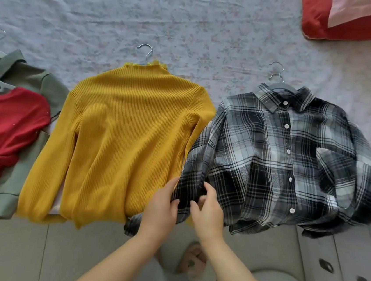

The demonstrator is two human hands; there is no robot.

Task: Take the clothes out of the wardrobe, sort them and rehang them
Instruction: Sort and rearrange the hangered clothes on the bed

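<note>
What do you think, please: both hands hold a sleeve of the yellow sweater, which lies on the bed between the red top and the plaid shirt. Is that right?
Not quite. The head view shows the left hand and right hand holding a sleeve of the plaid shirt, not of the sweater. The sweater does lie on the bed between the red top and the shirt.

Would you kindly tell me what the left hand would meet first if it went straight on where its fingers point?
The left hand grips the plaid shirt sleeve, so that sleeve comes first; just beyond lies the yellow sweater, though depth is unclear.
</note>
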